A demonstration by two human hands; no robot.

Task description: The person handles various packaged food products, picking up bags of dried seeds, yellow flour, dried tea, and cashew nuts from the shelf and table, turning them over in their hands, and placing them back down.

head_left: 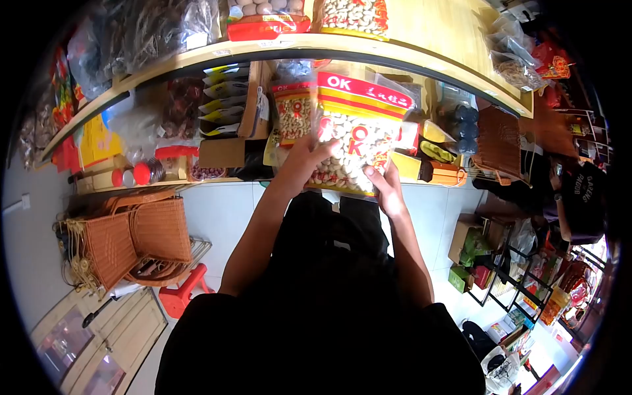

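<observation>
A clear plastic bag of cashews [359, 141] with a red and yellow "OK" header is held upright in front of my body. My left hand [304, 164] grips its left side, thumb over the front. My right hand [387, 187] is closed on the lower right corner, its thumb pressed on the front face. Just behind my left hand shows a similar red and yellow bag of nuts [293, 112]; whether my fingers touch it is hidden.
The upper shelf [434, 39] carries another cashew bag [353, 16] and dark bagged goods [164, 33]. Below are a cardboard box [255, 99] and red-lidded jars [143, 173]. Wicker chairs [135, 230] and a red stool [181, 293] stand left. A person in black [582, 197] is at right.
</observation>
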